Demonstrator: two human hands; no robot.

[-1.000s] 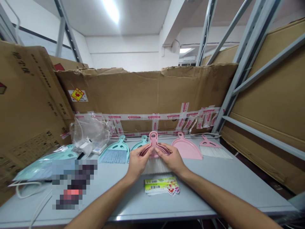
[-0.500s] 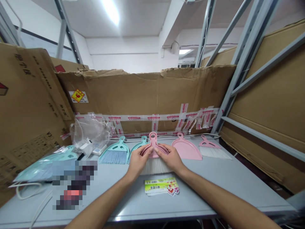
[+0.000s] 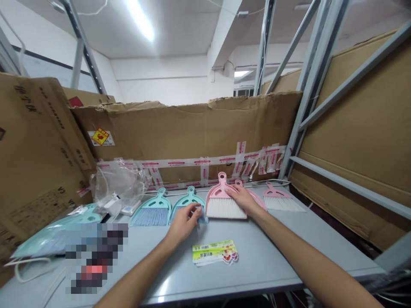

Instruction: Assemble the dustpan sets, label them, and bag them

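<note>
Hands apart above the grey table (image 3: 276,252), both at centre frame. Left hand (image 3: 183,224) has its fingers at the edge of a teal dustpan (image 3: 188,201); whether it grips is hard to tell, as the fingers hide it. Right hand (image 3: 245,201) lies flat over a pink dustpan (image 3: 259,202), fingertips reaching a pink dustpan with white brush (image 3: 221,201). Printed labels (image 3: 214,252) lie nearer the front edge.

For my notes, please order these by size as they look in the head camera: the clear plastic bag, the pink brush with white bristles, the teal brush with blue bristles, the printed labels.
Largest: clear plastic bag.
Next: pink brush and teal brush; they look alike, so I do not rank them.
Smallest: printed labels.
</note>
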